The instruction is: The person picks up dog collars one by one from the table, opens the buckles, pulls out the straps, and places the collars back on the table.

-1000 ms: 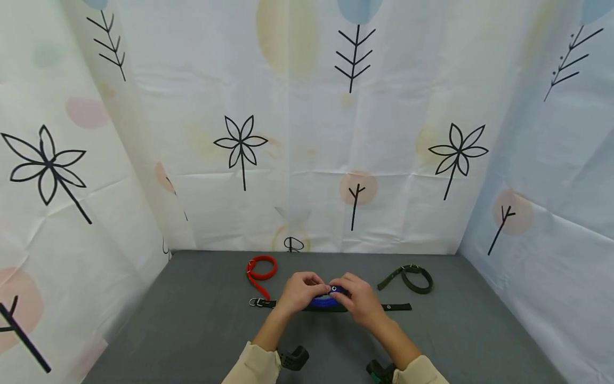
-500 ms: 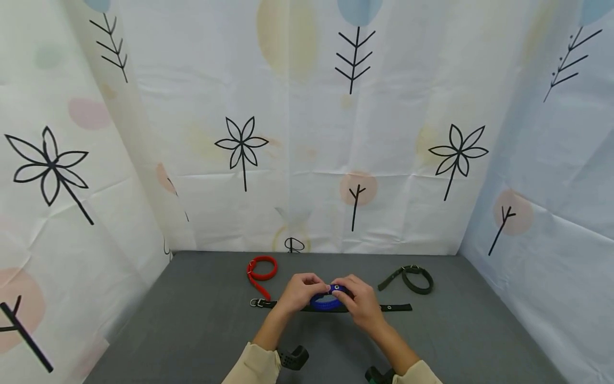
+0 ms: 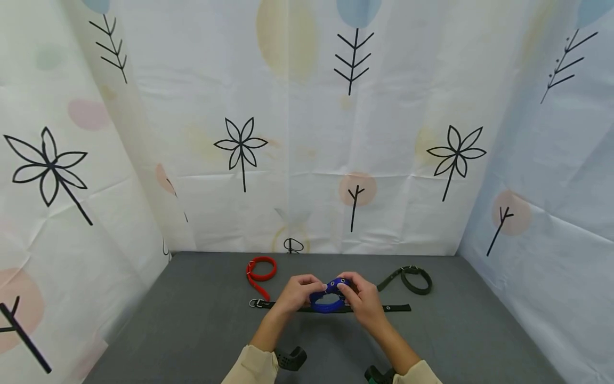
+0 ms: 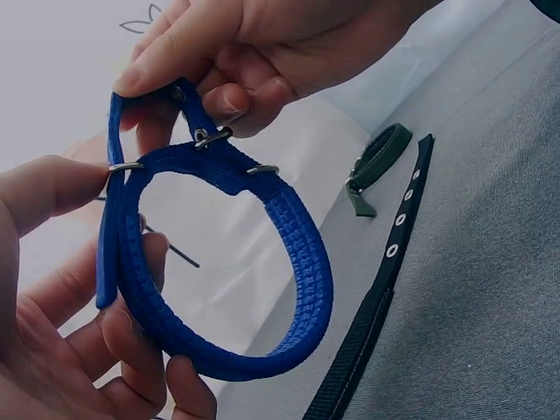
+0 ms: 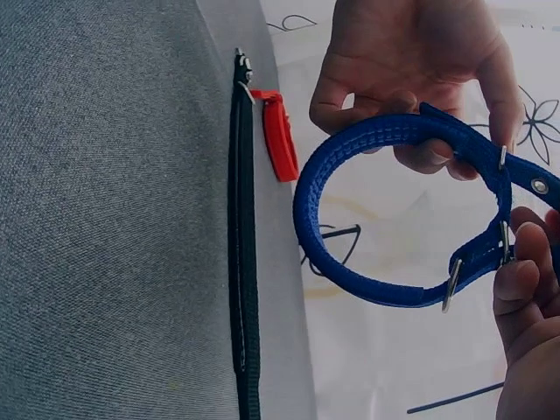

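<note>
Raised near the black collar, the blue collar is pinched by left hand and right hand, seemingly for working its strap at the buckle, which calls for steady pulling.

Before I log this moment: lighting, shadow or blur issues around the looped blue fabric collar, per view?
Head: bright, even; looped blue fabric collar small, soft shadow on the flat grey tabletop. Left wrist: dimmer, bluish, woven texture readable. Right wrist: also dim, collar's silvery metal rings clear.

Blue collar — looped, eyeleted, fitted with metal — held up in mid-air.
</note>
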`<state>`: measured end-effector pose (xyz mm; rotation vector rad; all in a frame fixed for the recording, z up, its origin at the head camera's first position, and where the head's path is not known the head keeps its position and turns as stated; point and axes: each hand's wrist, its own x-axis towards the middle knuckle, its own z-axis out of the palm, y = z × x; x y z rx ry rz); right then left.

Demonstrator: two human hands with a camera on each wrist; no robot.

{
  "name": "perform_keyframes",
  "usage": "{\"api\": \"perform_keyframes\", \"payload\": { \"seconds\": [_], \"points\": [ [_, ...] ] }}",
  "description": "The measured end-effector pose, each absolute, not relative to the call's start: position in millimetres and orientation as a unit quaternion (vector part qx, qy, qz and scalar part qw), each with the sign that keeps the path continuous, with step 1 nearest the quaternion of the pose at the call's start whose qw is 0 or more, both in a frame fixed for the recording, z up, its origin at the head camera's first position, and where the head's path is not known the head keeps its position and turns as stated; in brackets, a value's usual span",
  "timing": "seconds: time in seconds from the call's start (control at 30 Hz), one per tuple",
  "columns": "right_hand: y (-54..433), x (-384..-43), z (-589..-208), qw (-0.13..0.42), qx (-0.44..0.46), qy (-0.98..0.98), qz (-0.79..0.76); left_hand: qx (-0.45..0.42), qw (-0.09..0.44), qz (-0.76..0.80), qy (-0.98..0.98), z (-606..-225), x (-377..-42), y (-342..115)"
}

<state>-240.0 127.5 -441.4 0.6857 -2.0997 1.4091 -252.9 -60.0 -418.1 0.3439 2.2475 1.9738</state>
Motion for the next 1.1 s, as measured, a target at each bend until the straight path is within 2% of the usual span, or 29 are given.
{"api": "perform_keyframes", "payload": {
  "seconds": [0.13,0.3,0.7,1.1],
  "points": [
    [124.8,-228.6,-426.8,0.236,0.247,-0.765,0.546,0.100,0.069,0.653,0.747,-429.9,-260.0,-61.2],
    [124.4,-228.2,-428.4,0.226,0.241,-0.743,0.582,0.089,0.075,0.659,0.743,-456.0,-277.8,-62.8],
    [123.9,-245.9,-457.3,0.225,0.210,-0.679,0.667,0.098,0.084,0.685,0.717,-456.1,-277.9,-63.5],
    [115.9,-242.1,-459.3,0.223,0.139,-0.655,0.708,0.109,0.107,0.712,0.686,-454.7,-277.1,-64.4]
  ]
}}
